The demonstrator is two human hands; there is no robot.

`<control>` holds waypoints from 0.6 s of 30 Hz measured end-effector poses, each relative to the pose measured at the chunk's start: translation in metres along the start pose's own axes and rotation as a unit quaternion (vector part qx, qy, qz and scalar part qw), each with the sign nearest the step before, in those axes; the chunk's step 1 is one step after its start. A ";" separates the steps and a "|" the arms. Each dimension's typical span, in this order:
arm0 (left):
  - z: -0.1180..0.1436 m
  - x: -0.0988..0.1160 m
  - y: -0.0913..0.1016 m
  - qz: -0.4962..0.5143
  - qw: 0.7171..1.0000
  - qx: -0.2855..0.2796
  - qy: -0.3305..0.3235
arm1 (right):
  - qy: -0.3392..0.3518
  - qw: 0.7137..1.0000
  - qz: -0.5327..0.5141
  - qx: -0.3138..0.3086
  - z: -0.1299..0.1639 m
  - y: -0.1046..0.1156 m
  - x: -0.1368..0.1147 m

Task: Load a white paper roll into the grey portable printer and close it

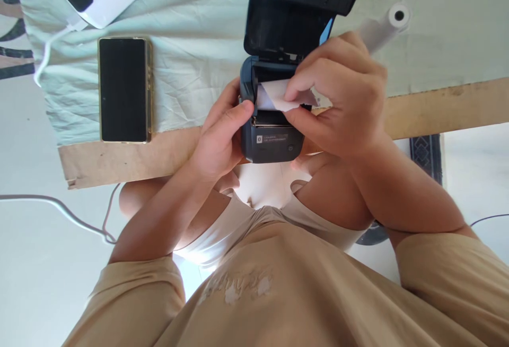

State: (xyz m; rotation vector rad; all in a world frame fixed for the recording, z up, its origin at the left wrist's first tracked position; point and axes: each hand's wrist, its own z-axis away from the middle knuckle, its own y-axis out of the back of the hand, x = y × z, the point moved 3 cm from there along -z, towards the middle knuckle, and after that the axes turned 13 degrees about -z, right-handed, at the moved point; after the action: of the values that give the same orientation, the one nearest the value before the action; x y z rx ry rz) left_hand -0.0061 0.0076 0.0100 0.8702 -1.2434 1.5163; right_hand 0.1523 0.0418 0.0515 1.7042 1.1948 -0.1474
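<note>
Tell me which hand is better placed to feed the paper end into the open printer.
Probably the right hand: it already pinches the paper end over the printer, which the left hand grips.

Low wooden board (449, 106) serves as tabletop, bare edge toward viewer, rest covered w/ wrinkled pale green cloth (191, 55). Floor (35, 267) is light, glossy, whitish. Dark patterned rug (427, 153) shows at right below the board; similar swirl pattern at top-left corner, poss. another rug. Bright, even daylight; no walls or windows in view.
</note>
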 end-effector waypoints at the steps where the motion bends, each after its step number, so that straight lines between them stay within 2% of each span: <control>1: 0.000 0.001 0.000 -0.004 1.000 0.003 0.000 | 0.005 1.000 0.002 -0.006 0.001 0.000 -0.001; 6: -0.001 -0.001 0.007 -0.025 0.998 -0.050 0.020 | 0.122 0.992 -0.027 0.002 0.012 -0.002 -0.013; 9: -0.004 -0.004 0.011 -0.024 0.997 -0.076 -0.025 | 0.176 0.984 -0.022 0.001 0.019 -0.009 -0.019; 11: -0.005 -0.007 0.012 -0.030 0.995 -0.088 -0.047 | 0.180 0.983 -0.009 -0.025 0.021 -0.013 -0.019; 14: -0.005 -0.009 0.011 -0.049 0.995 -0.078 -0.028 | 0.192 0.979 -0.059 -0.033 0.020 -0.010 -0.016; 16: -0.003 -0.008 0.010 -0.068 0.996 -0.053 -0.013 | 0.185 0.977 -0.107 0.017 0.017 0.001 -0.011; 18: -0.002 -0.006 0.010 -0.088 0.996 -0.028 -0.006 | 0.106 0.982 -0.121 0.096 0.012 0.013 0.000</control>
State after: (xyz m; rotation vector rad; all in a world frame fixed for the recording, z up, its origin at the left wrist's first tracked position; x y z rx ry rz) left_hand -0.0137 0.0080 0.0014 0.9277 -1.1799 1.3321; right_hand 0.1673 0.0328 0.0544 1.7675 1.5902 -0.2398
